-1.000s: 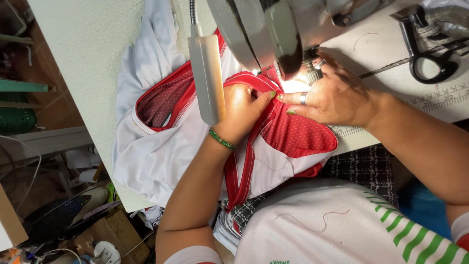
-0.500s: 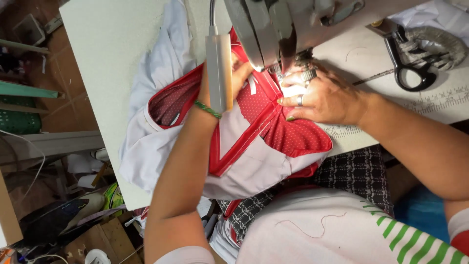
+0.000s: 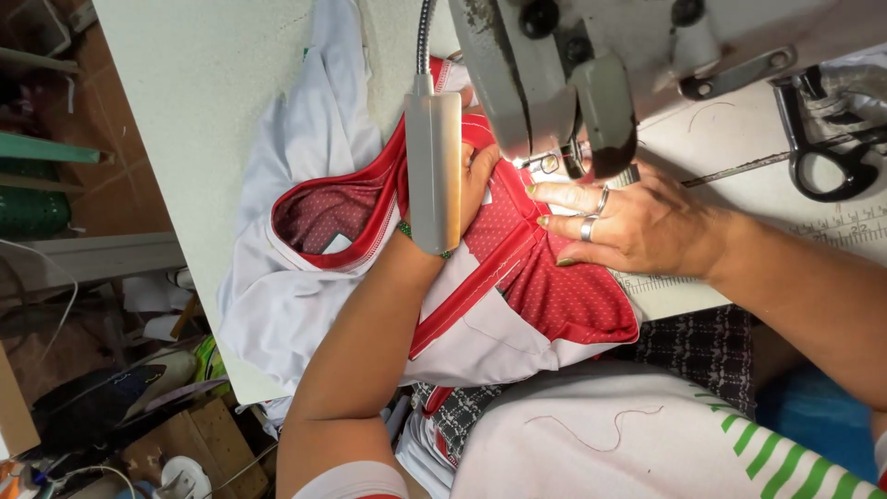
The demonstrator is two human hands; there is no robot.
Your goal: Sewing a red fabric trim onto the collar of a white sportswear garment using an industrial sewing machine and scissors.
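Left hand (image 3: 476, 180) slid under lamp; both hands flat, pressing red-white garment (image 3: 517, 296).

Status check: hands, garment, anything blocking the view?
Left hand flat on red-and-white garment, beside the needle area. Right hand presses the fabric under the sewing machine head. Lamp hides the left wrist; scissors lie apart.

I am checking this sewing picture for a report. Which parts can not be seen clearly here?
Head view only:
- The needle, and the seam under it, are hidden by the sewing machine head.
- The left hand is mostly covered by the lamp.
- The scissors are partly under the machine.
- The white and red garment hangs over the table edge; its lower part is hidden.
- The right hand shows fully.
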